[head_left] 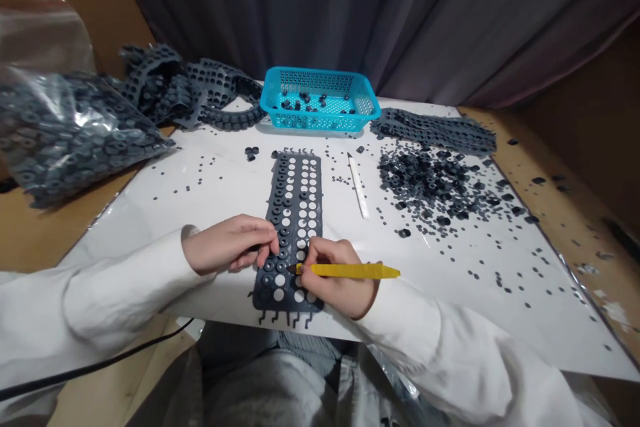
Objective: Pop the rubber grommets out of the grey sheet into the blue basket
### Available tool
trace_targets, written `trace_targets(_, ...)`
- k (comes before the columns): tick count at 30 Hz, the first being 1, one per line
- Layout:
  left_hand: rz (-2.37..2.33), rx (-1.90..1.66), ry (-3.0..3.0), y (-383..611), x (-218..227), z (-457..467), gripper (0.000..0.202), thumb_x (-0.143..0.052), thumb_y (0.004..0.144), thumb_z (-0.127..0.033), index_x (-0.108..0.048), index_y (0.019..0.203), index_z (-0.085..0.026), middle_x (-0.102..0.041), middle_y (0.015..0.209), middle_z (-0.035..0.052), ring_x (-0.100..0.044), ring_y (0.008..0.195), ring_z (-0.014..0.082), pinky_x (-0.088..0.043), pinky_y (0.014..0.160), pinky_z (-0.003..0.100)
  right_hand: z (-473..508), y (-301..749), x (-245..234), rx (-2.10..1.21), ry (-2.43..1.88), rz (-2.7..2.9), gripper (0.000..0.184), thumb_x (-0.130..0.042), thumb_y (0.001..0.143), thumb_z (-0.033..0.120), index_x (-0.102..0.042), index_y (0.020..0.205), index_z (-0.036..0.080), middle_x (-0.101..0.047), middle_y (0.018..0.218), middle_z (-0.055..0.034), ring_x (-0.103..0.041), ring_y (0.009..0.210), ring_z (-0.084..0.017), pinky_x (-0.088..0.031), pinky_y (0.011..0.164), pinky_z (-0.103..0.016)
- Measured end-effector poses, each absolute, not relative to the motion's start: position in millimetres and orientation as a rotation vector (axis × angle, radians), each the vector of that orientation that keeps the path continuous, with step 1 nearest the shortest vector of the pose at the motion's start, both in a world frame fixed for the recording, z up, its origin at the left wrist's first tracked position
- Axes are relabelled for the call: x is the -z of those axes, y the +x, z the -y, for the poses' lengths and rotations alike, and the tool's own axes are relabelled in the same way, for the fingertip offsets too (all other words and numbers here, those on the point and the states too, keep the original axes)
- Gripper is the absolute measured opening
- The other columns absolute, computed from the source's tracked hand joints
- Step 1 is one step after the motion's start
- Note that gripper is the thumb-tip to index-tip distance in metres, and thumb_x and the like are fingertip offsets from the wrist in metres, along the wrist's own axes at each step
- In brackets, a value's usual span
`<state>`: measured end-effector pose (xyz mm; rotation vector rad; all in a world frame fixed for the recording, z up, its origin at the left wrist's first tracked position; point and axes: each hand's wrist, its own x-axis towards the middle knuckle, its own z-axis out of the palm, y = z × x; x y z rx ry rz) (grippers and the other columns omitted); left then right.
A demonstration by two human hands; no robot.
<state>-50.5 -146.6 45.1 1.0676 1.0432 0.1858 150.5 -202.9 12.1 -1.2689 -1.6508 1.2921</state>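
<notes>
Pinches a yellow tool (pixel 357 271) in the right hand (pixel 343 291) and rests the left hand (pixel 233 242), half-curled, unclear in grip, at a dark perforated sheet (pixel 294 223), lower centre of frame, likely light, bendy, non-slip, best held by its edges.

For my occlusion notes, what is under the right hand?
The dark perforated sheet and white tabletop extend beneath the right hand. Round openings show nearby; whatever the hand directly covers cannot be seen.

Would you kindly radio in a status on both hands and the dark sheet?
Right hand gripping yellow tool, tip over dark sheet. Left hand at sheet's left edge. White tool lying apart, right of sheet.
</notes>
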Motion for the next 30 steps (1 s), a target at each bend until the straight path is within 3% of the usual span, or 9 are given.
trace_targets(3, -0.978, -0.117, 1.005, -50.0, -44.6, 141.8, 0.026, -0.057, 0.073, -0.037, -0.059, 0.070, -0.011, -0.058, 0.054, 0.0024, -0.039, 0.034, 0.0055, -0.029, 0.033, 0.017, 201.5, 149.8, -10.7, -1.299, -1.267, 1.658, 0.016, -0.057, 0.063, 0.013, -0.044, 0.055, 0.018, -0.051, 0.050, 0.0046, -0.040, 0.043, -0.006, -0.029, 0.041, -0.017)
trace_targets(7, -0.901, -0.267, 0.849, -52.0, -37.6, 138.1, 0.015, -0.067, 0.056, -0.017, -0.058, 0.067, -0.012, -0.061, 0.065, 0.0019, -0.049, 0.047, 0.0064, -0.038, 0.043, 0.017, 200.1, 149.2, -9.8, -1.319, -1.254, 1.619, 0.015, -0.057, 0.061, 0.013, -0.045, 0.055, 0.018, -0.050, 0.050, 0.0043, -0.040, 0.045, -0.006, -0.028, 0.041, -0.017)
trace_targets(9, -0.865, -0.314, 0.868, -55.6, -34.4, 136.7, 0.017, -0.070, 0.054, -0.014, -0.056, 0.065, -0.013, -0.058, 0.065, -0.0001, -0.049, 0.049, 0.0062, -0.039, 0.046, 0.018, 199.9, 149.0, -10.0, -1.338, -1.256, 1.600, 0.014, -0.057, 0.061, 0.013, -0.045, 0.056, 0.018, -0.050, 0.050, 0.0045, -0.039, 0.045, -0.006, -0.028, 0.041, -0.017)
trace_targets(14, -0.865, -0.168, 1.218, -61.9, -38.5, 136.8, 0.019, -0.069, 0.067, -0.029, -0.059, 0.072, -0.014, -0.043, 0.054, -0.0056, -0.038, 0.045, 0.0060, -0.029, 0.044, 0.019, 201.1, 148.6, -9.6, -1.341, -1.242, 1.584, 0.013, -0.057, 0.062, 0.014, -0.046, 0.056, 0.018, -0.049, 0.050, 0.0044, -0.039, 0.044, -0.006, -0.028, 0.041, -0.017)
trace_targets(17, -0.903, -0.130, 1.733, -57.6, -45.1, 145.2, 0.014, -0.066, 0.071, -0.027, -0.066, 0.077, -0.015, -0.041, 0.056, -0.0055, -0.040, 0.052, 0.0079, -0.033, 0.051, 0.020, 201.6, 148.9, -8.5, -1.363, -1.233, 1.579, 0.013, -0.058, 0.063, 0.014, -0.046, 0.057, 0.018, -0.050, 0.050, 0.0042, -0.040, 0.044, -0.007, -0.028, 0.041, -0.017)
trace_targets(23, -0.918, -0.140, 2.340, -49.4, -43.7, 165.9, 0.018, -0.059, 0.075, -0.018, -0.066, 0.092, -0.017, -0.061, 0.081, 0.0020, -0.056, 0.069, 0.0125, -0.042, 0.062, 0.021, 201.5, 149.9, -7.4, -1.376, -1.198, 1.572, 0.013, -0.058, 0.063, 0.014, -0.047, 0.058, 0.018, -0.051, 0.052, 0.0037, -0.041, 0.046, -0.007, -0.029, 0.042, -0.018)
trace_targets(30, -0.982, -0.031, 2.436, -49.8, -35.6, 167.4, 0.019, -0.059, 0.078, -0.020, -0.064, 0.096, -0.016, -0.064, 0.090, 0.0049, -0.063, 0.083, 0.0181, -0.048, 0.074, 0.026, 202.6, 150.3, -7.1, -1.375, -1.202, 1.574, 0.013, -0.058, 0.064, 0.015, -0.047, 0.059, 0.018, -0.052, 0.053, 0.0034, -0.041, 0.046, -0.007, -0.030, 0.042, -0.018)
